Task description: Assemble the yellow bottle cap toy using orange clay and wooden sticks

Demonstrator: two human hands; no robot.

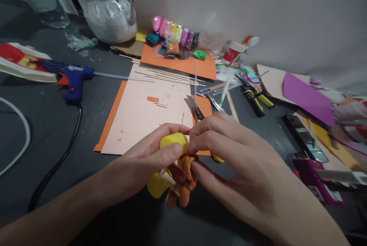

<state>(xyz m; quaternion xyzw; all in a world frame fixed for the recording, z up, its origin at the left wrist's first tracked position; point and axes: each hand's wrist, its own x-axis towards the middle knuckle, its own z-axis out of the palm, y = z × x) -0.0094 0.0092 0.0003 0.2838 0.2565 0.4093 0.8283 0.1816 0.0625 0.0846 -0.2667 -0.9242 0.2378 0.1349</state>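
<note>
Between my two hands is a small handmade clay model (185, 196) with brown-orange parts and thin wooden strips. Two rounded yellow pieces (157, 185) belong to it or lie against it; I cannot tell which. My left hand (140, 158) grips the model, its thumb pressed on the upper yellow piece (173, 139). Thumb and fingers of my right hand (235, 158) close round the curled brown-orange clay part (187, 165), and their tips are partly hidden. Just beyond the right hand lies a utility knife (196, 109) with its blade out.
Behind are pale and orange sheets (143, 123), thin wooden sticks (163, 75), packets of coloured clay (172, 31) and a metal kettle (110, 16). A blue glue gun (75, 81) with its black cable (75, 135) lies left. Pliers (254, 96) and a purple tool (312, 181) lie right.
</note>
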